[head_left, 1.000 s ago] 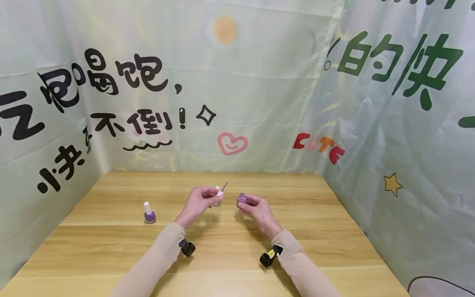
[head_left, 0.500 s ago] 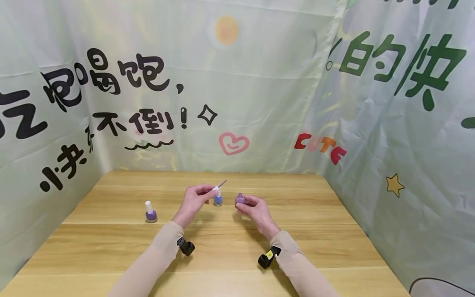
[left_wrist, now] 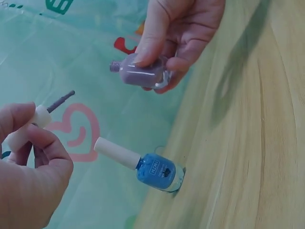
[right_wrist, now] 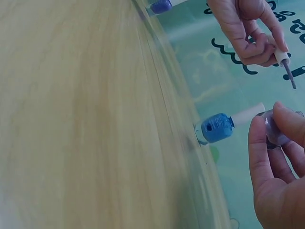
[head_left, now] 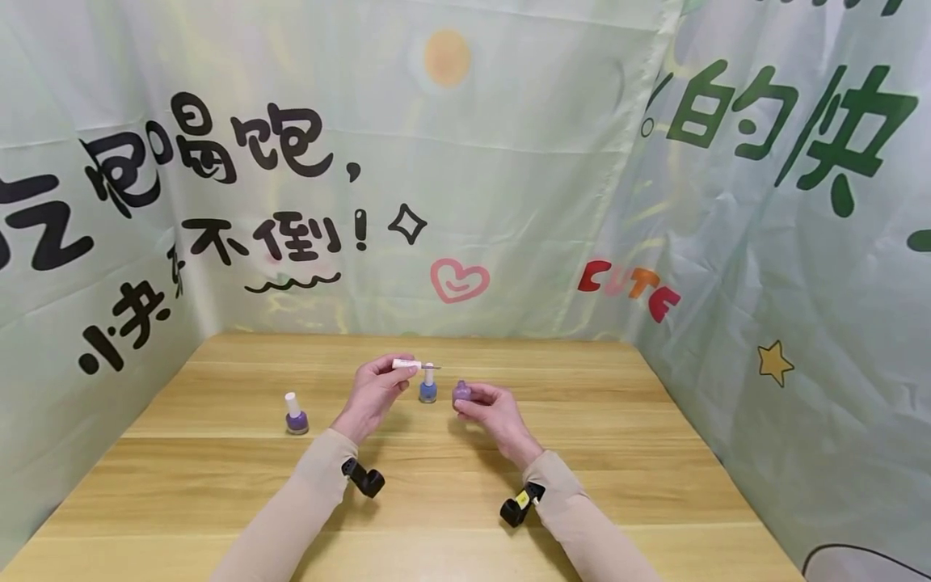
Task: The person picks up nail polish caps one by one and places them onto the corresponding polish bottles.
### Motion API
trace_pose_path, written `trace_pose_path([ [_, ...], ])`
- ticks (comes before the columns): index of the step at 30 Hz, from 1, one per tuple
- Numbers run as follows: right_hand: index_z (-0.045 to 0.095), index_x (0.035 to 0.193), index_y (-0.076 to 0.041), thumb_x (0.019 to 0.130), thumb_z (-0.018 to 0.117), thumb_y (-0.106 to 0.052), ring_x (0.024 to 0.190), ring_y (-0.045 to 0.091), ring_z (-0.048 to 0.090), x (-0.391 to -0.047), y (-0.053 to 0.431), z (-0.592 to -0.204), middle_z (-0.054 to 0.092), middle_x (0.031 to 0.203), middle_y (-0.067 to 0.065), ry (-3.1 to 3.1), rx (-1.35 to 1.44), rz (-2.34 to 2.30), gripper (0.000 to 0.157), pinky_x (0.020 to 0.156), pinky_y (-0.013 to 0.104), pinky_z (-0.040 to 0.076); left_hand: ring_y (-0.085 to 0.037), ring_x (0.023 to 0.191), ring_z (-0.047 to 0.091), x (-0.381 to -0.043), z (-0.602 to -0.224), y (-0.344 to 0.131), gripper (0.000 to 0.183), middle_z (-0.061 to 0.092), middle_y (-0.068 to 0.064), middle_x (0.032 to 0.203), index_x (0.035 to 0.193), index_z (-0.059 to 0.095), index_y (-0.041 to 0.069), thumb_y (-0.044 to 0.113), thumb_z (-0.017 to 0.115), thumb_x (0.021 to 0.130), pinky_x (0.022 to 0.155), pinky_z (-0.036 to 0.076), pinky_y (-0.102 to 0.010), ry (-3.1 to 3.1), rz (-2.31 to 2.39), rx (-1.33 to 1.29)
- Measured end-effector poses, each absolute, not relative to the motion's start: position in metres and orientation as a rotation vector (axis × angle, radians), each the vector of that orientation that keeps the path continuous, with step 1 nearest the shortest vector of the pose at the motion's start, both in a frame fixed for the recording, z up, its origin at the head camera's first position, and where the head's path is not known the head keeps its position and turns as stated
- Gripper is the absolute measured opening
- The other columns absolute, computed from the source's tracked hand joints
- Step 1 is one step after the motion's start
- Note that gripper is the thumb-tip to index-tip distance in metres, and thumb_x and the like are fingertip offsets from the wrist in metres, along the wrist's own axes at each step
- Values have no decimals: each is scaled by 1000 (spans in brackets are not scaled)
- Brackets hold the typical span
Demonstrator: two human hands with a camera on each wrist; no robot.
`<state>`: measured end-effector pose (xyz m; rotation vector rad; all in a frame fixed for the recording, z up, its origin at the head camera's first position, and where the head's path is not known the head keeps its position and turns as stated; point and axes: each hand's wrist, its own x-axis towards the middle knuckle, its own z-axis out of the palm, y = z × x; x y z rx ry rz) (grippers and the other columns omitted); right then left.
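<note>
My left hand [head_left: 371,394] pinches the white cap of a nail polish brush [head_left: 407,364]; its purple-coated bristle tip [left_wrist: 62,101] points right. In my right hand [head_left: 502,416], thumb and fingers grip an uncapped light purple nail polish bottle [left_wrist: 143,71], whose threaded neck is bare. Between the two hands, a little farther back, a blue nail polish bottle [head_left: 427,391] with a white cap stands upright on the table. The brush overlaps that white cap in the head view. Brush and purple bottle are apart.
A darker purple nail polish bottle [head_left: 296,422] with a white cap stands to the left on the wooden table [head_left: 436,517]. Printed cloth walls [head_left: 509,202] rise behind the table and along both sides. Each sleeve carries a small black wrist camera [head_left: 364,478].
The left hand has drawn back left and turned the brush from slanting upward to nearly level, uncovering the blue bottle. The right hand has shifted slightly left with the light purple bottle.
</note>
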<state>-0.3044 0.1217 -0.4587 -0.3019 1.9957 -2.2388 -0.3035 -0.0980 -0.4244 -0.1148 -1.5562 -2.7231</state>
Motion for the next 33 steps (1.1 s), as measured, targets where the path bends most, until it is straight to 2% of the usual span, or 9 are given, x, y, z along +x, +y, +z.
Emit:
trace_pose_path([
  [3,56,114,8,73,73,-1,84,22,63,-303,119,-459,62,100,17,1992,-319,-2229,45,84,47,45,-12,71,51,-304,-424,-98,43,58,-8,93,111,55,-11,0,73,73,61,44,-21,-1497,-2761,-129],
  [9,57,113,8,72,74,-1,86,21,63,-301,114,-458,62,102,17,1966,-335,-2223,45,85,47,44,-9,70,51,-304,-423,-97,24,63,-6,90,95,66,0,8,74,74,55,41,-17,-1478,-2731,-142],
  [15,59,112,6,70,75,-2,85,22,63,-301,110,-461,63,100,16,1966,-344,-2220,45,81,42,47,-8,71,51,-307,-422,-95,48,64,-3,92,115,51,-12,12,70,78,53,37,-17,-1498,-2665,-161],
  [19,61,110,4,70,76,-4,84,21,63,-301,108,-463,64,98,14,1997,-370,-2202,43,79,42,48,-7,72,50,-308,-420,-91,52,64,-4,96,117,49,-14,14,70,79,54,37,-17,-1562,-2584,-208],
  [26,64,108,0,71,77,-11,89,19,63,-297,101,-460,66,100,11,2058,-383,-2140,41,78,33,50,-8,71,54,-309,-420,-87,29,65,-1,85,98,65,5,17,75,74,56,40,-19,-1717,-2414,-205],
  [29,63,109,0,72,76,-10,89,20,63,-297,100,-460,66,101,11,2045,-381,-2130,41,78,32,49,-8,70,56,-310,-421,-86,26,66,0,81,92,65,7,17,78,71,55,40,-20,-1721,-2383,-176],
  [33,62,111,1,73,75,-8,89,20,63,-297,99,-462,66,101,11,2055,-396,-2117,41,79,32,49,-8,70,57,-311,-422,-85,27,67,-1,81,92,67,5,19,78,71,57,41,-21,-1752,-2345,-165],
])
